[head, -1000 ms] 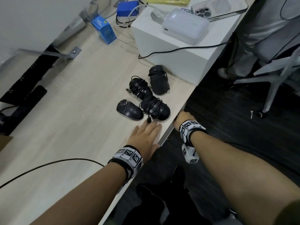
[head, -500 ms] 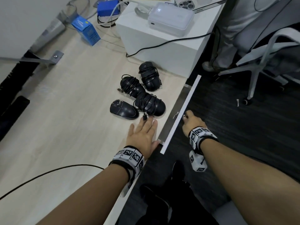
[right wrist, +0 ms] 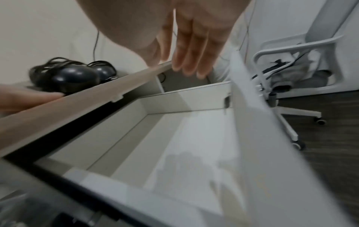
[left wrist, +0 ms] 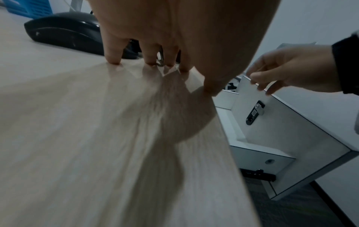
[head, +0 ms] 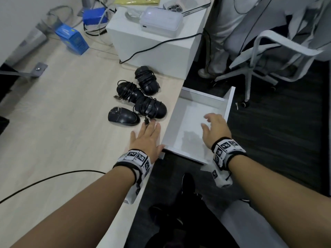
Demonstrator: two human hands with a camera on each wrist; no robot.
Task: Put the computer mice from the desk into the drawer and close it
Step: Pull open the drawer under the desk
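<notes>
Several black computer mice lie on the wooden desk (head: 53, 122): a plain one (head: 123, 116) nearest, and three wrapped in their cords (head: 150, 108) (head: 127, 92) (head: 147, 81). My left hand (head: 147, 138) lies flat on the desk edge just short of them, fingers straight (left wrist: 112, 50). The white drawer (head: 229, 102) stands pulled out to the right of the desk, nothing inside it (right wrist: 186, 145). My right hand (head: 214, 128) hovers open over the drawer near its front panel, holding nothing, fingers straight (right wrist: 194, 50).
A white box (head: 152, 49) with a power bank and a phone on top stands behind the mice. A blue carton (head: 72, 39) and cables lie at the back. A white swivel chair (head: 268, 56) stands beyond the drawer. A black cable (head: 44, 179) crosses the near desk.
The drawer has slid from shut to fully out. My right hand has let go of its front and lifted above the drawer. My left hand stayed flat on the desk.
</notes>
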